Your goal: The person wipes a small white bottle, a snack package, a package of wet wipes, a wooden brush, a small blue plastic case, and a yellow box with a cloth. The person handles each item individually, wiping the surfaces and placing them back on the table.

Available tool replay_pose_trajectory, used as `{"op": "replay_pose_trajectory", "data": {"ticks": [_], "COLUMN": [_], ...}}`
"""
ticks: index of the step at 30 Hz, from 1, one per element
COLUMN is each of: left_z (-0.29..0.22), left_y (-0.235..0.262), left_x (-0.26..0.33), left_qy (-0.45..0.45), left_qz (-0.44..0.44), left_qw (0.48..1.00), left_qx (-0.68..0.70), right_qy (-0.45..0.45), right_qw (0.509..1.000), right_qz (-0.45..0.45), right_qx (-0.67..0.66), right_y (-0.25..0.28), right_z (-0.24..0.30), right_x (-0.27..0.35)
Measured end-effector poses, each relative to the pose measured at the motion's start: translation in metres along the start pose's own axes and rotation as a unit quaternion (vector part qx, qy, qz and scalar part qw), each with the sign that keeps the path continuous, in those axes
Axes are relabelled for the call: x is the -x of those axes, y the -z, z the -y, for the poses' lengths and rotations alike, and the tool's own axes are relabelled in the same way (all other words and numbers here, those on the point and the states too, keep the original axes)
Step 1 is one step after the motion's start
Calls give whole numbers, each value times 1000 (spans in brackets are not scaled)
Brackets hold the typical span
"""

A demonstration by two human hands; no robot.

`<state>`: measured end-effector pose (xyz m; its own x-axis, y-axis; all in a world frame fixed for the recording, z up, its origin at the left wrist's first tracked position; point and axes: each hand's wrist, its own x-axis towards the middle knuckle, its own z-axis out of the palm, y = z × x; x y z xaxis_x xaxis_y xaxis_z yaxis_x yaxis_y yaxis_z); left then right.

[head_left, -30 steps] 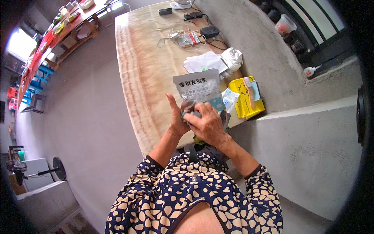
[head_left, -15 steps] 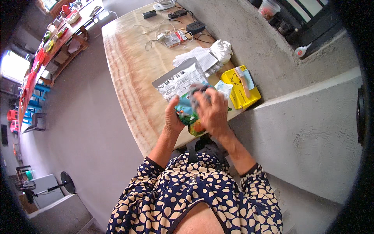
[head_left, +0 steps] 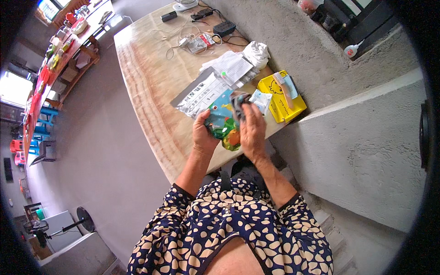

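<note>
Left hand (head_left: pixel 203 135) is clamped on the left edge of a colourful packet (head_left: pixel 222 123), thumb on the printed face. Right hand (head_left: pixel 251 130) is closed too, fingers curled over the packet's upper right corner and pinching a small dark item (head_left: pixel 237 99) there; what that item is can't be made out.

Change vs a second ago: the grey-white pouch (head_left: pixel 199 94) that was held up in front of the chest now lies flat on the bench (head_left: pixel 151 78), just behind the hands. The colourful packet has taken its place in both hands. Judgement: the pouch is done with for now, and work has shifted to the packet, probably at its top corner.

Packet orientation: long axis runs from lower right, near the body, to upper left, away over the bench edge. Printed face is up toward the camera, green end nearest the person.

Outward: yellow box (head_left: pixel 280 97) with a brush (head_left: pixel 283 87) on it just right of the hands, white papers (head_left: pixel 231 68) and crumpled cloth (head_left: pixel 256 52) beyond, cables (head_left: pixel 183 34) at the far end.
</note>
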<state>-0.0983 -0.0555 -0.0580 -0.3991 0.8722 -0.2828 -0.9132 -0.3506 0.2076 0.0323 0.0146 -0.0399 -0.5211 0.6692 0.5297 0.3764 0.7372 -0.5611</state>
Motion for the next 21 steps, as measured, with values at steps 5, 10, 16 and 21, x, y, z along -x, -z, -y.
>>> {"op": "replay_pose_trajectory", "data": {"ticks": [5,10,16,21], "left_z": [-4,-3,-5,-11], "left_y": [16,8,-13,2], "left_x": [-8,0,11,12], "left_qy": [-27,13,-37,21], "left_qz": [57,12,-12,117], "left_qw": [998,999,999,991], "left_qx": [3,45,16,55], "right_qy": [138,94,-86,158], "right_qw": [988,996,995,981], "right_qz": [68,0,-13,111], "right_qx": [11,1,-55,-22], "right_y": [3,0,-2,6], "right_z": [57,30,-14,41], "right_x": [26,11,-29,-2]}}
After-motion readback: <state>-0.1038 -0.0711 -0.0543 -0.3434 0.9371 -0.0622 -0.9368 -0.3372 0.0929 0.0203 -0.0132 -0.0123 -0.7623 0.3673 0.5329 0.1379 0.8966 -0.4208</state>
